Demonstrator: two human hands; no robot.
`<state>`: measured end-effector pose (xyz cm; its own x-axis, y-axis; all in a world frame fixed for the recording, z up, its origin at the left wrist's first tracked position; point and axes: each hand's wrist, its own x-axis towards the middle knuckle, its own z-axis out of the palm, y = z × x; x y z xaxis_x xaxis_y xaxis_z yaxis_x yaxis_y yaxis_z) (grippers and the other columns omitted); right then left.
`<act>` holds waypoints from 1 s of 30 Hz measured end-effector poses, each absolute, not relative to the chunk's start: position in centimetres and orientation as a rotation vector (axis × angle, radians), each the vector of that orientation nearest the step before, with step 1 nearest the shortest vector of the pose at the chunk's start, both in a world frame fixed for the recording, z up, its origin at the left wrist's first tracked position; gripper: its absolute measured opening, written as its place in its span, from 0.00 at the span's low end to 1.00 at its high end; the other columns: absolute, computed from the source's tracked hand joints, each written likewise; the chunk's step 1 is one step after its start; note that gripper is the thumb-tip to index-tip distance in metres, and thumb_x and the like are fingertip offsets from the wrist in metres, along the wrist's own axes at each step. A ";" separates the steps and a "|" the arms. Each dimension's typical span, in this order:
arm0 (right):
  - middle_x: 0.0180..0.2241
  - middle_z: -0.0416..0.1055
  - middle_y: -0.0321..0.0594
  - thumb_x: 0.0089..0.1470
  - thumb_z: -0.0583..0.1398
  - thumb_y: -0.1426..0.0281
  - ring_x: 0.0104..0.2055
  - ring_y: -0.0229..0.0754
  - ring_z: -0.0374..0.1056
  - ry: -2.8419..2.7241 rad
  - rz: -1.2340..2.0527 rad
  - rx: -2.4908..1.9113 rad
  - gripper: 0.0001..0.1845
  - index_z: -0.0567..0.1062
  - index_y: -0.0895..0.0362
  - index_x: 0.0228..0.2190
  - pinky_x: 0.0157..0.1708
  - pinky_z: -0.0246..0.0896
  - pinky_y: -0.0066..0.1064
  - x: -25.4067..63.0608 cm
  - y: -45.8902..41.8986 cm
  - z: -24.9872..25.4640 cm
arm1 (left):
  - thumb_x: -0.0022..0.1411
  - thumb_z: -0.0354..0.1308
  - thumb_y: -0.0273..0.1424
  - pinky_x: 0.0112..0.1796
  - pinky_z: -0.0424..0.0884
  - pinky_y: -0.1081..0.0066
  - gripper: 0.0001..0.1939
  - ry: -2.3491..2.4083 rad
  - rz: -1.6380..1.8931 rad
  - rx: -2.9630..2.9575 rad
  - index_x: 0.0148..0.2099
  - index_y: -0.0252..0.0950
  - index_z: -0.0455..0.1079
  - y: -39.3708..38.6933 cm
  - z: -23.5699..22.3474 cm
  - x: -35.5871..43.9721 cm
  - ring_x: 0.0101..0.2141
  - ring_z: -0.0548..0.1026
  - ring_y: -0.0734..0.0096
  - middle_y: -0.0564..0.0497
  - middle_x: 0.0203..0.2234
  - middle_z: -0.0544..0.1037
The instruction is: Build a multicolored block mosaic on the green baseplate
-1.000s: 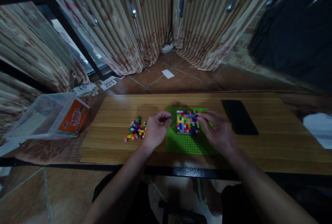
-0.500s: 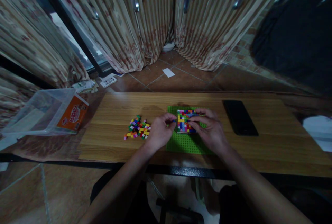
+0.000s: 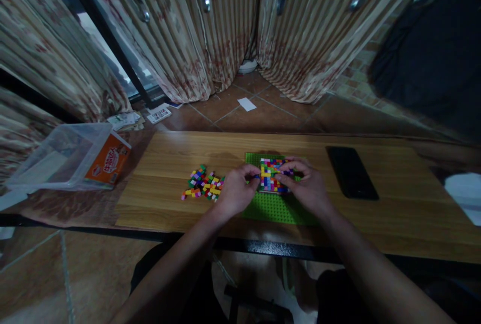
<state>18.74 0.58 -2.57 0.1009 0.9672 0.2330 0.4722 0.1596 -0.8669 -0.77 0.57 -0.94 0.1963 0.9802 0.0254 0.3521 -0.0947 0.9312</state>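
A block of many-coloured toy bricks [image 3: 269, 178] sits on the green studded baseplate [image 3: 276, 209]. At its left edge is my left hand [image 3: 238, 191], thumb and forefinger pinched on what looks like a small dark blue brick [image 3: 256, 176]. My right hand [image 3: 310, 184] reaches over the block from the right and covers part of it. Its thumb and forefinger come together just above the bricks; whatever is between them is too small to make out. Left of my left hand lies a loose pile of coloured bricks [image 3: 205, 183], partly hidden by that hand.
A black phone-like slab [image 3: 352, 172] lies on the wooden table [image 3: 161, 209], right of the baseplate. Beyond the table's left end stands a clear plastic box [image 3: 63, 158] with an orange label. Papers [image 3: 160, 113] lie on the floor by the curtains [image 3: 221, 38].
The whole view has shifted slightly, so the table things appear a little further right. Both hands stay at the block; the right fingers have moved a little over the bricks.
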 end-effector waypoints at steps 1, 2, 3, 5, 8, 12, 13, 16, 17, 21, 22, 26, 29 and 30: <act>0.43 0.73 0.42 0.44 0.68 0.59 0.48 0.48 0.70 -1.511 0.688 -1.452 0.11 0.79 0.52 0.28 0.51 0.63 0.45 18.8 0.6 -2.6 | 0.56 0.56 0.22 0.39 0.73 0.71 0.07 1.289 0.920 1.605 0.35 0.35 0.75 0.6 -1.0 -0.7 0.34 0.77 0.69 0.50 0.31 0.80; 0.43 0.73 0.42 0.43 0.68 0.58 0.47 0.48 0.70 -1.514 0.701 -1.448 0.12 0.79 0.52 0.28 0.50 0.64 0.45 18.8 0.7 -2.6 | 0.56 0.56 0.22 0.39 0.73 0.71 0.07 1.287 0.926 1.606 0.35 0.35 0.75 0.5 -1.1 -0.7 0.34 0.77 0.69 0.51 0.31 0.80; 0.42 0.74 0.41 0.43 0.68 0.58 0.46 0.48 0.71 -1.520 0.716 -1.443 0.12 0.79 0.52 0.27 0.49 0.65 0.44 18.9 0.8 -2.5 | 0.56 0.57 0.22 0.39 0.73 0.71 0.07 1.286 0.932 1.608 0.35 0.35 0.75 0.5 -1.2 -0.7 0.34 0.77 0.69 0.51 0.31 0.80; 0.42 0.75 0.41 0.43 0.68 0.56 0.44 0.47 0.72 -1.527 0.745 -1.433 0.13 0.78 0.52 0.27 0.47 0.66 0.43 19.0 0.9 -2.5 | 0.56 0.57 0.22 0.39 0.73 0.71 0.08 1.286 0.939 1.611 0.36 0.35 0.75 0.5 -1.4 -0.6 0.34 0.77 0.69 0.50 0.32 0.80; 0.41 0.75 0.41 0.43 0.68 0.57 0.43 0.46 0.72 -1.546 0.764 -1.434 0.13 0.78 0.52 0.27 0.46 0.66 0.43 19.1 1.1 -2.3 | 0.56 0.56 0.22 0.40 0.73 0.70 0.08 1.293 0.942 1.605 0.36 0.35 0.75 0.5 -1.5 -0.5 0.35 0.77 0.69 0.50 0.32 0.80; 0.41 0.75 0.40 0.43 0.68 0.58 0.44 0.46 0.71 -1.574 0.779 -1.438 0.12 0.78 0.52 0.28 0.48 0.65 0.43 19.2 1.2 -2.3 | 0.56 0.57 0.21 0.41 0.73 0.70 0.08 1.314 0.946 1.607 0.36 0.35 0.76 0.5 -1.4 -0.4 0.35 0.77 0.69 0.50 0.32 0.81; 0.41 0.74 0.40 0.43 0.68 0.58 0.44 0.46 0.71 -1.572 0.784 -1.438 0.12 0.78 0.53 0.28 0.47 0.65 0.43 19.2 1.2 -2.4 | 0.56 0.57 0.21 0.41 0.73 0.70 0.08 1.320 0.946 1.610 0.36 0.35 0.76 0.5 -1.4 -0.4 0.35 0.77 0.69 0.50 0.32 0.81; 0.42 0.74 0.41 0.44 0.68 0.59 0.45 0.46 0.70 -1.560 0.792 -1.419 0.12 0.78 0.53 0.28 0.48 0.64 0.43 19.1 1.1 -2.7 | 0.56 0.57 0.21 0.40 0.73 0.70 0.09 1.328 0.936 1.618 0.37 0.34 0.76 0.6 -1.4 -0.5 0.34 0.77 0.69 0.49 0.32 0.81; 0.43 0.73 0.41 0.44 0.68 0.59 0.46 0.46 0.70 -1.557 0.796 -1.410 0.12 0.78 0.53 0.29 0.48 0.64 0.43 19.1 1.1 -2.8 | 0.56 0.57 0.21 0.39 0.73 0.70 0.09 1.324 0.935 1.617 0.37 0.34 0.76 0.6 -1.4 -0.6 0.34 0.77 0.69 0.49 0.33 0.81; 0.44 0.74 0.41 0.45 0.68 0.58 0.49 0.47 0.70 -1.550 0.815 -1.393 0.12 0.79 0.52 0.31 0.51 0.63 0.44 19.6 1.1 -2.9 | 0.56 0.58 0.22 0.42 0.74 0.69 0.09 1.287 0.995 1.559 0.39 0.35 0.76 0.9 -1.2 -1.1 0.36 0.78 0.69 0.49 0.35 0.81; 0.44 0.74 0.41 0.47 0.67 0.58 0.49 0.47 0.70 -1.536 0.799 -1.389 0.12 0.80 0.52 0.31 0.51 0.63 0.45 19.8 1.1 -2.7 | 0.56 0.58 0.23 0.43 0.74 0.68 0.09 1.273 1.020 1.531 0.39 0.35 0.76 1.0 -1.1 -1.2 0.36 0.78 0.69 0.49 0.35 0.81; 0.42 0.75 0.41 0.54 0.63 0.61 0.49 0.47 0.70 -1.482 0.612 -1.361 0.08 0.80 0.51 0.32 0.51 0.64 0.45 19.9 0.6 -1.6 | 0.57 0.59 0.24 0.43 0.74 0.68 0.08 1.202 1.088 1.407 0.39 0.35 0.75 1.0 -0.5 -1.2 0.37 0.78 0.69 0.49 0.35 0.81; 0.41 0.75 0.40 0.56 0.61 0.62 0.46 0.46 0.71 -1.592 0.510 -1.323 0.08 0.80 0.50 0.34 0.49 0.65 0.44 19.1 -0.1 -0.7 | 0.56 0.60 0.24 0.44 0.74 0.69 0.08 1.137 1.095 1.341 0.40 0.34 0.75 0.9 -0.2 -0.9 0.38 0.78 0.70 0.49 0.36 0.81; 0.41 0.75 0.40 0.56 0.61 0.62 0.46 0.45 0.71 -1.642 0.490 -1.305 0.08 0.80 0.50 0.35 0.49 0.66 0.44 18.7 -0.3 -0.5 | 0.56 0.60 0.24 0.44 0.74 0.69 0.08 1.117 1.098 1.323 0.40 0.34 0.75 0.8 -0.2 -0.8 0.38 0.78 0.70 0.49 0.36 0.81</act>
<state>18.73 -0.31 -0.50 0.0182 0.9059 0.4231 0.5264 0.3511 -0.7744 -0.83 0.81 -0.17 0.1473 0.9889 0.0217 0.0382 -0.0276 0.9989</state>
